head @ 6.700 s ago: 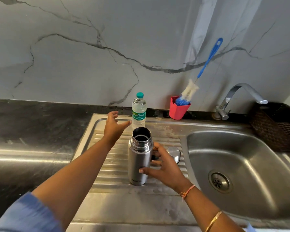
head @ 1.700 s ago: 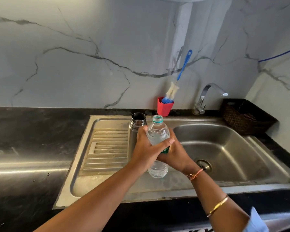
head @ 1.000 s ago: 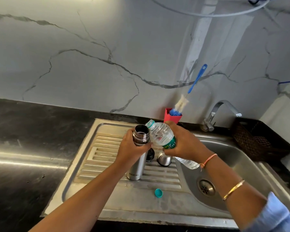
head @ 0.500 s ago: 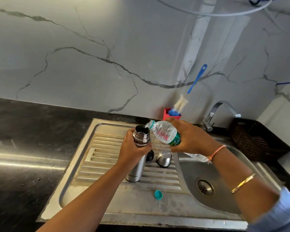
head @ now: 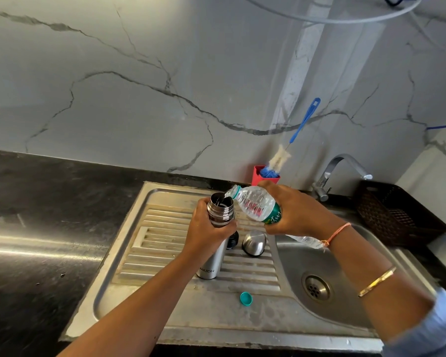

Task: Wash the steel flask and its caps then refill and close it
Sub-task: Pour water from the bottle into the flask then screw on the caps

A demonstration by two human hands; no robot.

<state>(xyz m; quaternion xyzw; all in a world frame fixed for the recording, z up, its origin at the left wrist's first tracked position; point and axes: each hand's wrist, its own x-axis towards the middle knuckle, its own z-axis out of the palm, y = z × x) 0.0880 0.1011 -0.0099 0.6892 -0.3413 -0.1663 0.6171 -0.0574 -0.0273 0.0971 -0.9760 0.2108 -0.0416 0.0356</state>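
Marble wall (head: 139, 73) with grey veins backs a black table (head: 41, 222) holding a steel sink (head: 165, 328), drainboard on the left and basin on the right. The left hand (head: 206, 233) wraps the upright steel flask (head: 211, 264) just below its open mouth. The flask stands on the drainboard. The right hand (head: 296, 212) grips a tilted water bottle (head: 255, 202), its neck at the flask's rim. 2 caps lie just right of the flask: a steel cap (head: 254, 242) and a dark cap (head: 232, 240).
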